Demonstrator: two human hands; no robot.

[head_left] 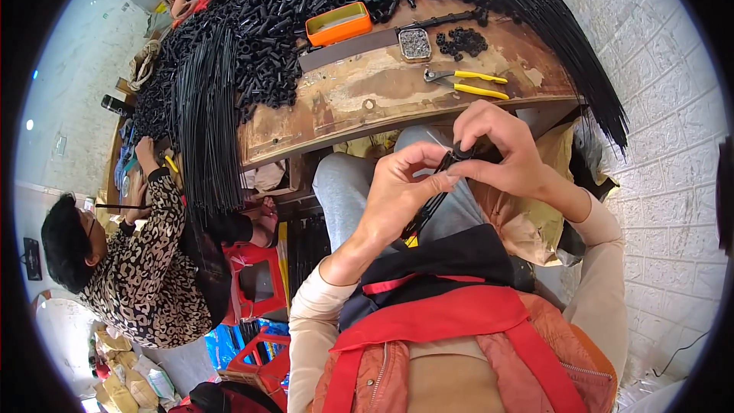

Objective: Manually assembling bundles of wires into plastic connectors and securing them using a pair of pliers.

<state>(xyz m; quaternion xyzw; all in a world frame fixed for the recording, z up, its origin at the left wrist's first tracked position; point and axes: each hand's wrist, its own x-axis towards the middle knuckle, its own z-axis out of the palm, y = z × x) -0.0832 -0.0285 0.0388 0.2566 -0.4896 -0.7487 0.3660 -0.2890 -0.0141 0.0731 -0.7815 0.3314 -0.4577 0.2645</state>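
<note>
Black part [462, 153] pinched by the left hand [404, 193] and right hand [506, 145] above grey trousers [336, 185], thin black rods [428, 213] beneath, wooden bench [367, 101] beyond, yellow-handled pliers [482, 92] on it, dish of metal bits [415, 57], orange box [340, 33], heaped black pieces [260, 38].

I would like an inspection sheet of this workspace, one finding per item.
Surface: worn, stained wooden table.
Job's things: small black part, held; yellow-handled pliers, on the table.
Clutter: pile of black parts, orange box.
Grips: right hand pinches the small black part; left hand close beside, hold unclear.
Cables: two bundles of black strands, perhaps cables, overhang the table.
Surroundings: two other people, a red stool, white wall.
</note>
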